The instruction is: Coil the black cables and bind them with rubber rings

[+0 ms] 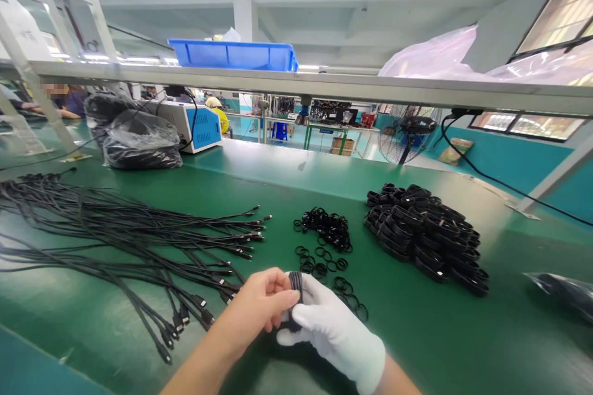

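A coiled black cable is held between both hands above the near part of the green table. Bare, my left hand grips the coil from the left with thumb and fingers. My right hand, in a white glove, is closed around its other side. The lower part of the coil is partly hidden by the fingers. Just beyond the hands lie loose black rings, with a denser heap of small black rings behind them. Long straight black cables with plug ends spread out to the left.
A pile of coiled black cables sits to the right. At the back left are a plastic bag and a blue-and-white machine. Overhead, a shelf carries a blue tray. A clear bag lies at the right edge.
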`<state>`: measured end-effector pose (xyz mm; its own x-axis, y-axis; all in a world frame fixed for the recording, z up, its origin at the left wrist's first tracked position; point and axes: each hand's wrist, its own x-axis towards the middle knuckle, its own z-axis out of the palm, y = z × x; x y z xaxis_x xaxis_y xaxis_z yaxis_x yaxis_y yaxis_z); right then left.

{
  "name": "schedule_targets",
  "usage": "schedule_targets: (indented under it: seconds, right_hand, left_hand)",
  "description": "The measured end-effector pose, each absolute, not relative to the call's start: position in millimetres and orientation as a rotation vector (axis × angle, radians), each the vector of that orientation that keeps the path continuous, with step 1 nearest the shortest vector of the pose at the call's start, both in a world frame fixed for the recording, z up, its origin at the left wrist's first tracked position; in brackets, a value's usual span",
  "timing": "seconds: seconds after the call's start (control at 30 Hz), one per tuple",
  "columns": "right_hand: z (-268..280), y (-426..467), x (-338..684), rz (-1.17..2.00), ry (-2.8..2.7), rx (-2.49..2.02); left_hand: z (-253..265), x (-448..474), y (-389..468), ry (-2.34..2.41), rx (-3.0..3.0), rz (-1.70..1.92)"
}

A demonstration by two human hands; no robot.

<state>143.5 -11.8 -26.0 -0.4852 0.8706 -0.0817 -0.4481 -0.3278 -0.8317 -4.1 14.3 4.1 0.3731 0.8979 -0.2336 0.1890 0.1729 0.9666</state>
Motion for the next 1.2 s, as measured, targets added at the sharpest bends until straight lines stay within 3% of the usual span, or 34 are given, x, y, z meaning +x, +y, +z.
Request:
schedule_targets:
  seconds: [0.33,0.47,0.73,1.2]
  right_hand:
    - [-33.3,-12.6,144.0,1.917,-0.967,-0.811]
    - [-33.3,-13.4,145.3,1.957,-0.923,-0.800]
    - [-32.2,-13.5,140.6,2.001,-0.924,-0.763]
    - [-36.7,-17.8,137.7,2.003,-0.989,-0.720]
  left_hand:
    - [-15.6,0.8,8.5,0.987,1.164,0.738]
    - [-11.7,-1.7,9.0,1.093,1.299,0.710]
    - [-21.2,-2.8,0.5,1.295,2.004,1.027]
    - [-25.4,-0.1,-1.3,1.392,1.927,1.053]
